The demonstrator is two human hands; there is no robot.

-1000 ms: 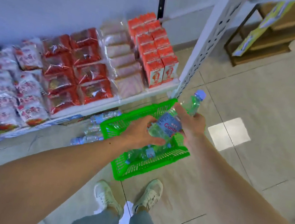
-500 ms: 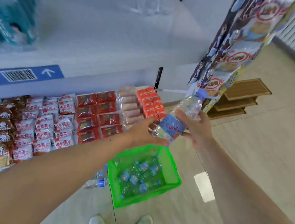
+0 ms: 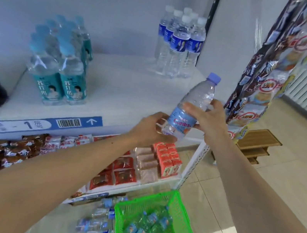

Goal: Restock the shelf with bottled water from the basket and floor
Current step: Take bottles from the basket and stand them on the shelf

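Note:
A clear water bottle (image 3: 190, 110) with a blue label and lilac cap is tilted in the air just in front of the white shelf (image 3: 124, 89). My left hand (image 3: 151, 130) cups its base, and my right hand (image 3: 207, 117) grips its middle. Below, a green basket (image 3: 186, 221) on the floor holds several small bottles. More bottles (image 3: 97, 227) lie loose on the floor to the basket's left.
A shrink-wrapped pack of teal-label bottles (image 3: 59, 64) stands at the shelf's left, a group of blue-label bottles (image 3: 181, 43) at its back right. Snack packets (image 3: 123, 172) fill the lower shelf. Hanging snack strips (image 3: 267, 74) dangle at right, near a low wooden stand (image 3: 257, 144).
Both hands have lifted the bottle from just above the basket up to the height of the upper shelf. The view has tilted up, bringing that shelf and its bottles into sight.

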